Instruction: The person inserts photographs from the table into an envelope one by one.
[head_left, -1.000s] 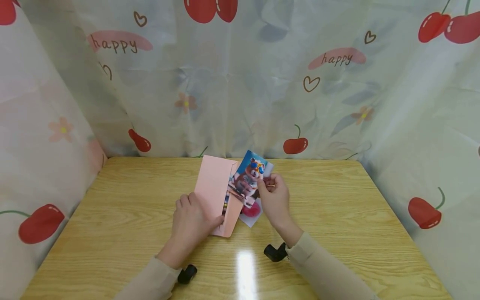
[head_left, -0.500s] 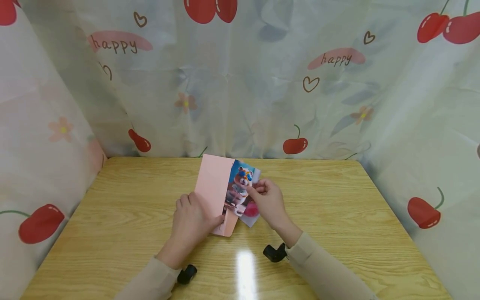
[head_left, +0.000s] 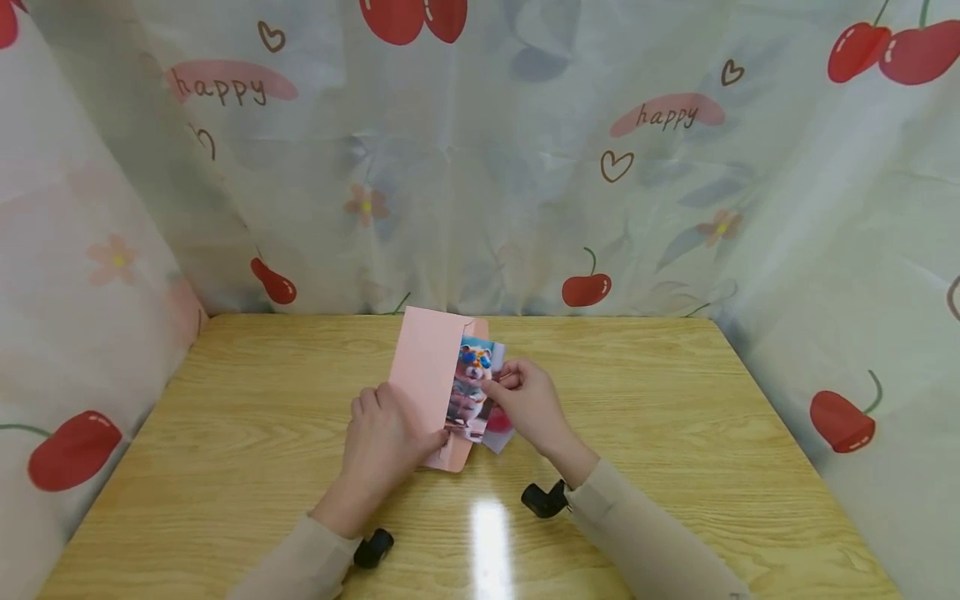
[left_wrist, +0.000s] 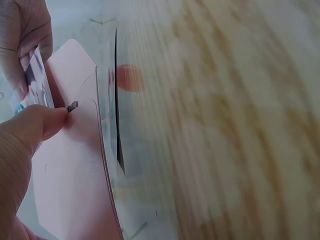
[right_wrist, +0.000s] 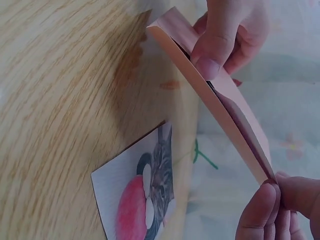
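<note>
In the head view my left hand (head_left: 382, 442) grips a pink envelope (head_left: 426, 354), its thumb at the open right side. My right hand (head_left: 528, 408) pinches a picture card (head_left: 468, 396) of a bear in blue sunglasses between thumb and fingers. The card's left edge lies at the envelope's mouth, seemingly a little way inside; most of the picture still shows. Close to the left thumb (left_wrist: 47, 120), a small dark bit of something (left_wrist: 73, 106) peeks from the envelope's mouth. Another card (right_wrist: 132, 205), with a striped cat and a pink shape, lies beneath on the table.
The wooden table (head_left: 262, 433) has a bright light reflection near its front. A patterned curtain with cherries (head_left: 450, 208) closes in the back and sides. Black wrist-camera mounts (head_left: 543, 500) stick out at both sleeves.
My right hand has moved left and slightly down, bringing the bear card from beside the envelope to its mouth and turning it more upright. The left hand and envelope stay nearly still.
</note>
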